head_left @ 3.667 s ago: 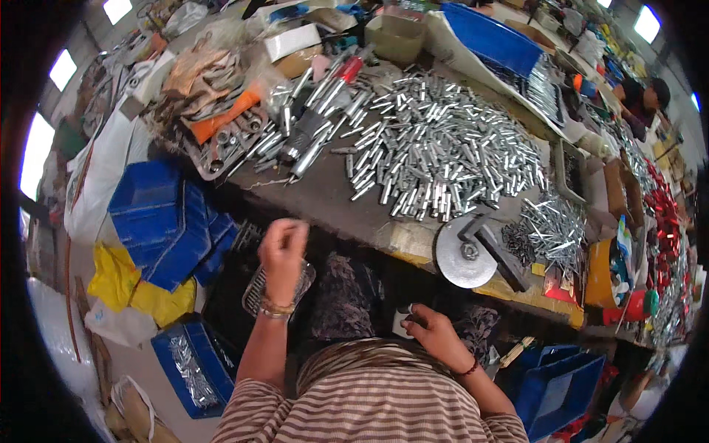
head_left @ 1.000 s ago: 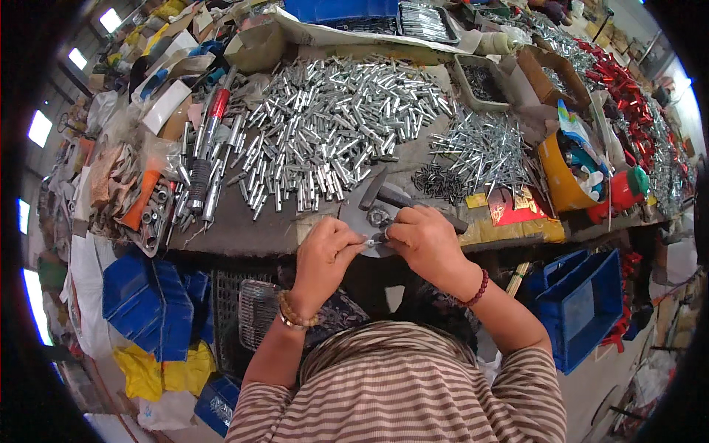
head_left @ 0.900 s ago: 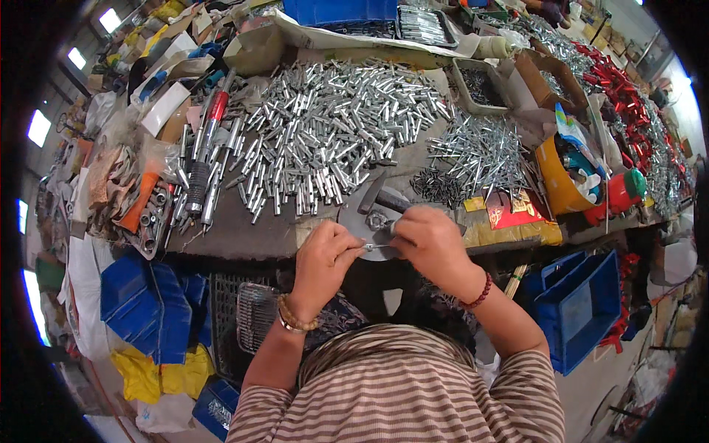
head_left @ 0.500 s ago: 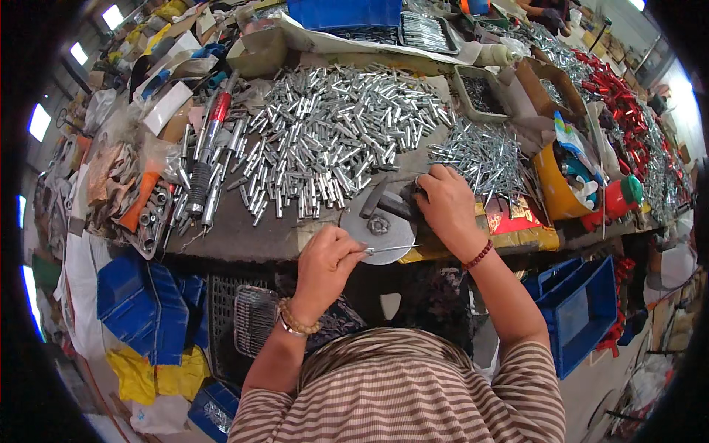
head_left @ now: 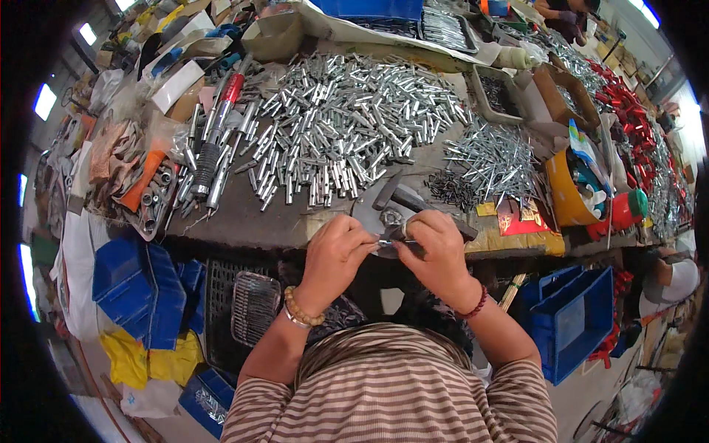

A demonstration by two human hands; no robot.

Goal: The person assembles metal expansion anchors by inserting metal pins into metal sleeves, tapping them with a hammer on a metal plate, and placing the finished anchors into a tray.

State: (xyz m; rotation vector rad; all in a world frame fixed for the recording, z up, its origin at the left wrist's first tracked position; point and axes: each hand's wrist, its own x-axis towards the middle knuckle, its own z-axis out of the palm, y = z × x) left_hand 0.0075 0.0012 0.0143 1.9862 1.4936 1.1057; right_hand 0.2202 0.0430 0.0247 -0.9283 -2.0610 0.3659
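My left hand (head_left: 336, 251) and my right hand (head_left: 436, 247) meet at the front edge of the workbench (head_left: 244, 221), fingertips together on a small shiny metal piece (head_left: 387, 241) held between them. Just behind the hands lies a round grey metal disc (head_left: 377, 214) with a dark hammer (head_left: 413, 203) resting across it. A big heap of short silver metal tubes (head_left: 347, 125) covers the middle of the bench. A pile of thin silver pins (head_left: 491, 155) and a patch of small dark parts (head_left: 450, 188) lie to the right.
Long tools with red and black grips (head_left: 218, 140) lie at the left. Blue bins (head_left: 133, 292) and a wire basket (head_left: 251, 306) sit below the bench at left, a blue crate (head_left: 572, 321) at right. An orange tub (head_left: 572, 188) and red parts (head_left: 628, 96) crowd the right side.
My right hand came back from the tube heap beside the disc and joined my left hand at the bench edge. Both hands now pinch the small metal piece.
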